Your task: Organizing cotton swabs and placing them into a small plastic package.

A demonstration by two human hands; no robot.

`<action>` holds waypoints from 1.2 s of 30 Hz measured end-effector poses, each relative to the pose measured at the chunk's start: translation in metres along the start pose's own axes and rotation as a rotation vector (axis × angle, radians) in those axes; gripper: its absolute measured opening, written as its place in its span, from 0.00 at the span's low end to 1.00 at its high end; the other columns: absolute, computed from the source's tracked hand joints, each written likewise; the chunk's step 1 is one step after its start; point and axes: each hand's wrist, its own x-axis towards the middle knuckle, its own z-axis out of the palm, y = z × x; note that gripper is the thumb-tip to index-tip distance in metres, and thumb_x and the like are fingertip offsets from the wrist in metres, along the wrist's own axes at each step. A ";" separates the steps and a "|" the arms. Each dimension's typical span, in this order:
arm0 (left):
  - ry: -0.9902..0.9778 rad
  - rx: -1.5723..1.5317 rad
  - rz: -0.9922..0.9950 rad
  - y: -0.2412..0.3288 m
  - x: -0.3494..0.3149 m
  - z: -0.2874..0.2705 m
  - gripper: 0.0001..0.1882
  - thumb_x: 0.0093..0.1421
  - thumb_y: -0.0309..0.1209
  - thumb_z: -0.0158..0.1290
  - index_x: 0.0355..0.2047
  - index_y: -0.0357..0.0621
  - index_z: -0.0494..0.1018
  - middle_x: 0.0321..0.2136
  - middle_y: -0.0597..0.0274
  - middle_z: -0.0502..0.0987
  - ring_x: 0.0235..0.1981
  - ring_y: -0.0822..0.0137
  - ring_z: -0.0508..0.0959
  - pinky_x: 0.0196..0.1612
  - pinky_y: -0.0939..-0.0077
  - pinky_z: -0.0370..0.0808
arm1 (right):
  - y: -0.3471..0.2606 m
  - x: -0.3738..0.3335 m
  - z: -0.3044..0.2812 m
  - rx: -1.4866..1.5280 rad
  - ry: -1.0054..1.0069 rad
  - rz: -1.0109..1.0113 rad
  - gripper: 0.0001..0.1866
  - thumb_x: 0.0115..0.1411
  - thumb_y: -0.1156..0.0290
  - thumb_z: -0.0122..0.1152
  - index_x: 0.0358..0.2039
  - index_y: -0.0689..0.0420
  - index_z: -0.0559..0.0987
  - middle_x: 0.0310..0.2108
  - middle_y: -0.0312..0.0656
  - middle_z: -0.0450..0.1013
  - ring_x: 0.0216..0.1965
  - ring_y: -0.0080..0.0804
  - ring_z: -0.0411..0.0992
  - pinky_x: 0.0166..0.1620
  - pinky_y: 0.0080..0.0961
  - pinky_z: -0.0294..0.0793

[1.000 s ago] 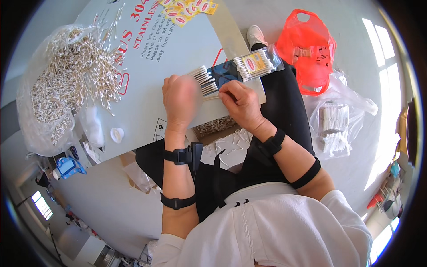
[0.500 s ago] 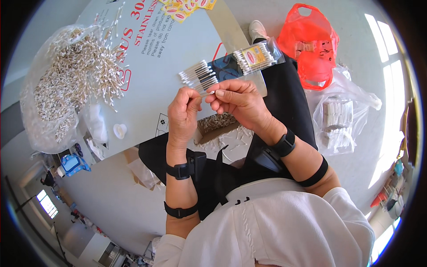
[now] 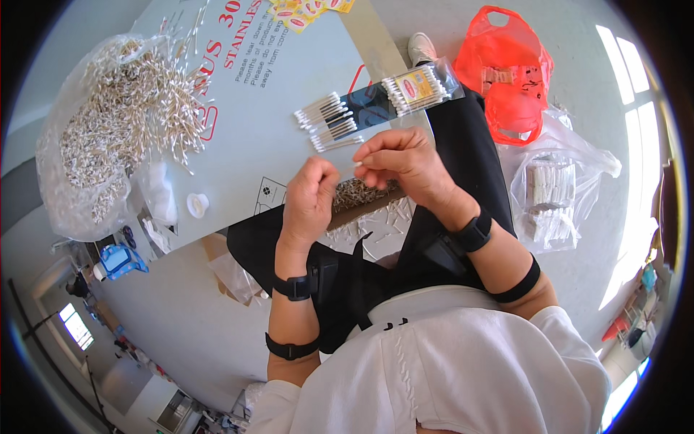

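My right hand (image 3: 408, 168) pinches a cotton swab (image 3: 358, 164); only its white tip shows between thumb and fingertips. Beside it, my left hand (image 3: 308, 201) is closed with thumb against bent fingers, and what it holds, if anything, is hidden. Just beyond both hands, a row of cotton swabs (image 3: 331, 132) lies side by side at the end of a dark printed plastic sleeve (image 3: 370, 105). At the sleeve's other end sits a bundle of swabs with a yellow card (image 3: 416, 88). Below my hands is an open cardboard box (image 3: 354, 214) of swabs, partly covered.
A large clear bag (image 3: 54, 155) spills many swabs on the left of the table (image 3: 238, 137). Yellow cards (image 3: 307, 13) lie at the far edge. A small white round piece (image 3: 196, 205) is near the bag. Red (image 3: 506, 43) and clear bags (image 3: 585, 170) stand on the right.
Both hands have drawn back toward me and moved apart from each other. The near end of the swab row, covered before, now shows.
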 end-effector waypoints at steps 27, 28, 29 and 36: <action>0.237 0.496 0.227 -0.038 0.095 -0.017 0.11 0.55 0.19 0.52 0.36 0.48 0.78 0.37 0.62 0.72 0.44 0.58 0.68 0.49 0.63 0.67 | 0.012 0.017 0.003 -0.745 0.100 0.077 0.06 0.58 0.77 0.58 0.30 0.69 0.78 0.21 0.41 0.76 0.18 0.22 0.74 0.23 0.21 0.72; 0.236 0.492 0.228 -0.038 0.094 -0.016 0.11 0.55 0.19 0.52 0.36 0.48 0.78 0.37 0.62 0.72 0.44 0.58 0.68 0.49 0.63 0.67 | 0.014 0.017 0.003 -0.693 0.102 0.094 0.07 0.59 0.76 0.58 0.32 0.69 0.78 0.21 0.41 0.76 0.18 0.22 0.74 0.23 0.21 0.73; 0.223 0.508 0.248 -0.038 0.092 -0.015 0.12 0.54 0.19 0.52 0.36 0.49 0.78 0.37 0.63 0.72 0.44 0.57 0.68 0.49 0.63 0.67 | 0.016 0.018 0.004 -0.639 0.102 0.111 0.08 0.59 0.76 0.58 0.34 0.70 0.78 0.21 0.42 0.76 0.18 0.22 0.74 0.24 0.20 0.73; 0.445 0.443 0.286 -0.048 0.075 -0.021 0.13 0.53 0.18 0.53 0.38 0.45 0.76 0.39 0.61 0.73 0.43 0.54 0.70 0.48 0.61 0.68 | 0.017 0.020 -0.001 -0.630 0.096 0.052 0.08 0.61 0.76 0.57 0.34 0.69 0.77 0.21 0.41 0.75 0.19 0.22 0.73 0.24 0.19 0.74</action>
